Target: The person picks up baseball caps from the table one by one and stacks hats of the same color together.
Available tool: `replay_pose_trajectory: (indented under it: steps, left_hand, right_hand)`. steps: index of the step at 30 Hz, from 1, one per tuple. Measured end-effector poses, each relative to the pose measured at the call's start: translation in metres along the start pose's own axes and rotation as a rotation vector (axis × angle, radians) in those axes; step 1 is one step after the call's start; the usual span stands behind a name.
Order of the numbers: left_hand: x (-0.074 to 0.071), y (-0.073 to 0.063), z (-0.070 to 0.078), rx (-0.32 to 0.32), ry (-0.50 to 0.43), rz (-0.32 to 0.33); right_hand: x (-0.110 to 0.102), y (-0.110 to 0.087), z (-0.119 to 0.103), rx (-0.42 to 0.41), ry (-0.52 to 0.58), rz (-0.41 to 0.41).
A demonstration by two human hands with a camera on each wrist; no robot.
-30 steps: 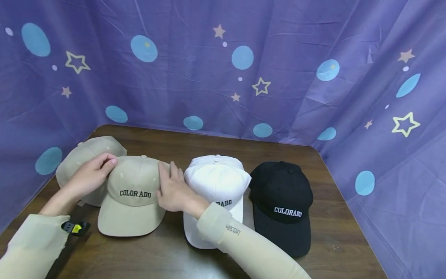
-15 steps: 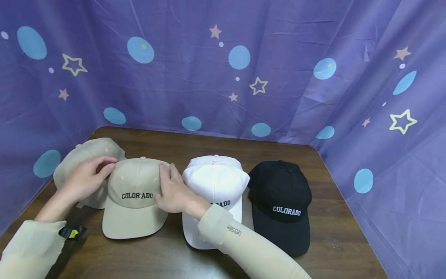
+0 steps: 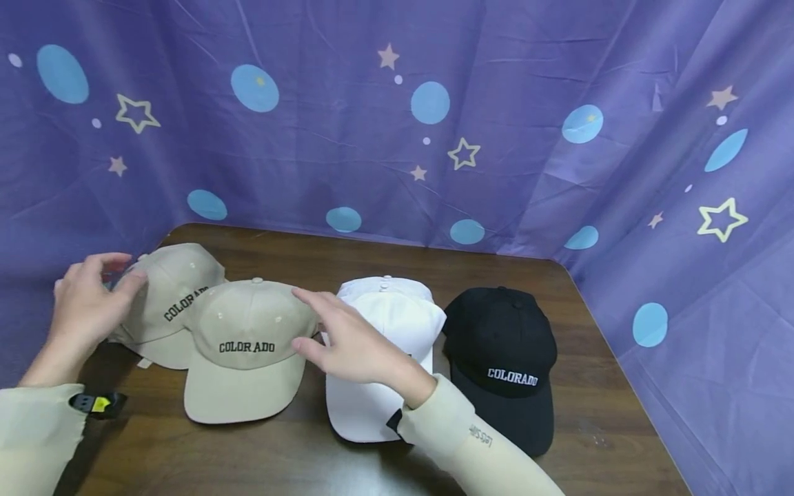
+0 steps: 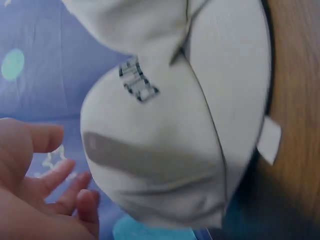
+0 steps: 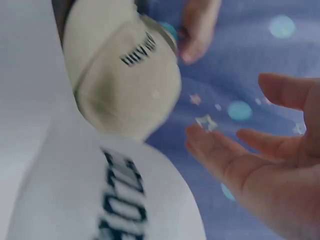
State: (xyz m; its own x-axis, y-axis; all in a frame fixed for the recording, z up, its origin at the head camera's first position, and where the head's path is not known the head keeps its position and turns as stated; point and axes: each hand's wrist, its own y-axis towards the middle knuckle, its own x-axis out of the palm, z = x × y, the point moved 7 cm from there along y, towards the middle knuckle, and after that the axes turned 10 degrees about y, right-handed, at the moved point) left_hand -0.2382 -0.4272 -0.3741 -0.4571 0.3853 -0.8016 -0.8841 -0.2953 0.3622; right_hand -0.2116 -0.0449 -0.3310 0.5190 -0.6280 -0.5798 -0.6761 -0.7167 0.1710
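In the head view a beige baseball cap (image 3: pixel 251 324) reading COLORADO lies brim toward me, overlapping the right side of a second beige cap (image 3: pixel 170 296). My left hand (image 3: pixel 89 303) hovers at the left of that second cap, thumb and fingers spread. The left wrist view shows this hand (image 4: pixel 50 185) apart from the cap's crown (image 4: pixel 150 135). My right hand (image 3: pixel 353 337) is over the white cap (image 3: pixel 366 406), its fingertips near the front beige cap's right side. In the right wrist view its fingers (image 5: pixel 220 160) are loosely extended, holding nothing.
A black cap (image 3: pixel 502 358) with white COLORADO lettering sits right of the white one, where a second white crown shows behind the first. All lie on a brown wooden table (image 3: pixel 595 386), with a purple patterned curtain (image 3: pixel 360 124) behind and at both sides.
My left hand has left the front beige cap and moved left, uncovering the rear cap's lettering. My right hand has drawn back rightward. The front beige cap has shifted slightly right.
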Motion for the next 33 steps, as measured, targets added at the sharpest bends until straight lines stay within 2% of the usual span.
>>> replay_pose_trajectory:
  steps: [4, 7, 11, 14, 16, 19, 24, 27, 31, 33]
  left_hand:
    - [0.006, 0.000, -0.021, -0.064, 0.047, -0.112]
    - [0.014, -0.001, -0.035, -0.103, 0.040, -0.236]
    - [0.024, 0.000, -0.048, -0.102, -0.071, -0.417]
    - [0.028, 0.003, -0.054, -0.105, -0.137, -0.462]
    - [0.027, 0.005, -0.057, -0.118, -0.140, -0.434]
    - [0.022, 0.007, -0.059, -0.169, -0.162, -0.351]
    - [0.005, 0.013, -0.048, -0.206, -0.196, -0.208]
    - [-0.010, 0.016, -0.033, -0.176, -0.110, -0.090]
    - [-0.035, 0.022, -0.001, -0.075, 0.024, 0.098]
    - [-0.047, 0.023, 0.015, -0.024, 0.040, 0.181]
  right_hand:
    - [-0.022, -0.010, 0.000, -0.013, 0.139, 0.066]
    - [-0.035, -0.015, 0.003, -0.013, 0.206, 0.116]
    - [-0.045, -0.019, 0.009, -0.005, 0.245, 0.151]
    - [-0.047, -0.021, 0.016, 0.019, 0.255, 0.166]
    - [-0.049, -0.022, 0.019, 0.031, 0.255, 0.177]
    - [-0.052, -0.023, 0.023, 0.036, 0.260, 0.193]
    - [-0.056, -0.024, 0.026, 0.031, 0.270, 0.212]
    - [-0.058, -0.024, 0.028, 0.037, 0.274, 0.215]
    - [-0.059, -0.025, 0.030, 0.046, 0.283, 0.224]
    - [-0.061, -0.025, 0.030, 0.046, 0.287, 0.227]
